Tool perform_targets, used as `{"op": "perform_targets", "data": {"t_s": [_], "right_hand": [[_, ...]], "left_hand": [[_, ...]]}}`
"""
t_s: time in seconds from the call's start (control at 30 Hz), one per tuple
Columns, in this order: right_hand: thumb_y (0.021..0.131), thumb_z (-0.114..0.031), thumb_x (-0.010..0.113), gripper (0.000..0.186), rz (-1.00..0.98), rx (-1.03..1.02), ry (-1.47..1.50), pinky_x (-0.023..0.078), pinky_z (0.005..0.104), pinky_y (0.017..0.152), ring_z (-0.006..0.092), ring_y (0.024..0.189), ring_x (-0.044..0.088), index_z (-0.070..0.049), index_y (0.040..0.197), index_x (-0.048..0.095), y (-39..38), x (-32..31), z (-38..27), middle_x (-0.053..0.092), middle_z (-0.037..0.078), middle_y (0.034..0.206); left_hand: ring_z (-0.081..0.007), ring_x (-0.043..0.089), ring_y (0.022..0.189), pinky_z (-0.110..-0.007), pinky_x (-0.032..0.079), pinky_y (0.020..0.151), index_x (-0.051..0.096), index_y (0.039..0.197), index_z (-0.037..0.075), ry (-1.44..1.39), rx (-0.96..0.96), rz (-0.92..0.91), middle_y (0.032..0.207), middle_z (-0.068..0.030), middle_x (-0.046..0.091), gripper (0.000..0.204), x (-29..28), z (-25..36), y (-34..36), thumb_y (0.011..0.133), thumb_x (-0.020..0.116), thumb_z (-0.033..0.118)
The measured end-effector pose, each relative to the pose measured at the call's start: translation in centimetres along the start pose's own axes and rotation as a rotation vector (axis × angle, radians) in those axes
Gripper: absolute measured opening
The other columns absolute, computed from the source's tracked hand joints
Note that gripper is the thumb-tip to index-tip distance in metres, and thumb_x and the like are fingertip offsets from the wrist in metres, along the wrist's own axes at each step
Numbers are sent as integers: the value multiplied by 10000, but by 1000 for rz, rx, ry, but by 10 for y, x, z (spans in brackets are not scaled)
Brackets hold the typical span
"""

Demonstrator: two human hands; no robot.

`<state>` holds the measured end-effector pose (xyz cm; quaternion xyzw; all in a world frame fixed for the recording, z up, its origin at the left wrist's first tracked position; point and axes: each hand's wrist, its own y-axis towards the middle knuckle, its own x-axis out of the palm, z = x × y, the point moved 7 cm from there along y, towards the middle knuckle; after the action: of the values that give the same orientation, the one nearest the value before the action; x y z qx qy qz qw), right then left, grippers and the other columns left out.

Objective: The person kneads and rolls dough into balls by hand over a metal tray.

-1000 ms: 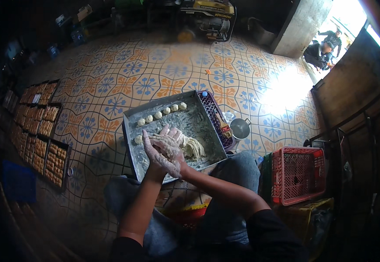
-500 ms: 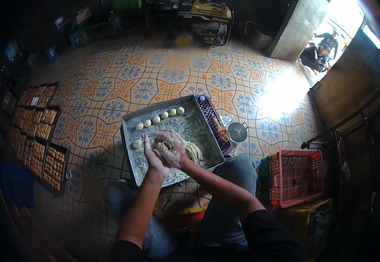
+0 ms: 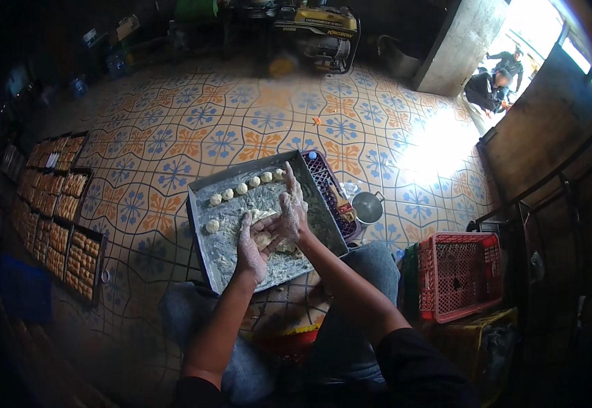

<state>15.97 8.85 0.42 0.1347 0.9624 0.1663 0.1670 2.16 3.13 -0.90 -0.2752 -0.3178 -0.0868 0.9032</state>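
A grey metal tray [image 3: 204, 255], dusted with flour, lies tilted before my knees. Along its far side runs a row of several small dough balls [image 3: 241, 188]; another dough ball [image 3: 212, 226] sits by itself near the left wall. Above the tray, my floury left hand [image 3: 249, 251] is cupped with the palm up around a dough ball [image 3: 263, 239]. My right hand [image 3: 293, 212] is raised beside it, fingers stretched out and pointing away from me, its heel close to the left fingers. The larger folded dough at the tray's right is mostly hidden behind my right hand.
A purple crate [image 3: 323, 183] adjoins the tray's right edge, with a brush [image 3: 342, 204] on it and a metal pot [image 3: 368, 207] beyond. A red crate [image 3: 460, 275] stands at right. Trays of browned pastries [image 3: 81, 262] line the left. Two people [image 3: 496, 81] are by the doorway.
My hands were pressed together around the dough; they have come apart. The right hand has moved up and right with straightened fingers, and the dough ball now shows in my left hand.
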Motion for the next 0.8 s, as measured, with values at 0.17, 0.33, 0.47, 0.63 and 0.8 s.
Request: {"op": "perform_targets", "data": {"t_s": [0.17, 0.33, 0.47, 0.63, 0.8], "right_hand": [[978, -741, 361, 898, -21, 76, 236, 277, 521, 1187, 411, 1471, 343, -181, 1657, 184, -4, 5, -1, 348, 228, 1605], [1006, -741, 315, 867, 38, 238, 576, 194, 477, 1225, 296, 1490, 314, -166, 1647, 218, 3, 4, 2, 282, 139, 1654], [1022, -590, 444, 724, -51, 215, 630, 305, 460, 1168, 292, 1396, 440, -149, 1586, 339, -35, 36, -8, 515, 154, 1473], [945, -408, 633, 523, -157, -330, -58, 276, 550, 1186, 338, 1319, 553, -122, 1383, 616, -60, 49, -55, 612, 157, 1389], [955, -373, 624, 375, -74, 9, -28, 426, 473, 1060, 338, 1182, 635, -95, 1185, 728, -28, 44, -14, 716, 149, 1209]], "left_hand": [[-236, 683, 1082, -388, 557, 976, 630, 1298, -10, 150, 93, 25, 1175, -121, 699, 706, 2, 6, -5, 1057, 359, 596], [-243, 675, 1090, -390, 540, 985, 603, 1327, -8, -77, 65, -110, 1193, -117, 698, 671, 1, 12, 2, 1071, 362, 563], [-270, 595, 1261, -438, 432, 1134, 529, 1407, 2, -180, 129, -155, 1368, -141, 619, 697, 1, 9, 6, 1059, 362, 582], [-240, 565, 1289, -409, 406, 1130, 555, 1410, 69, -283, 282, -259, 1418, -83, 597, 703, 1, 13, 4, 1030, 397, 639], [-240, 551, 1275, -405, 385, 1146, 590, 1386, 169, -529, 15, -123, 1368, -43, 611, 721, 4, -9, 9, 959, 462, 736]]}}
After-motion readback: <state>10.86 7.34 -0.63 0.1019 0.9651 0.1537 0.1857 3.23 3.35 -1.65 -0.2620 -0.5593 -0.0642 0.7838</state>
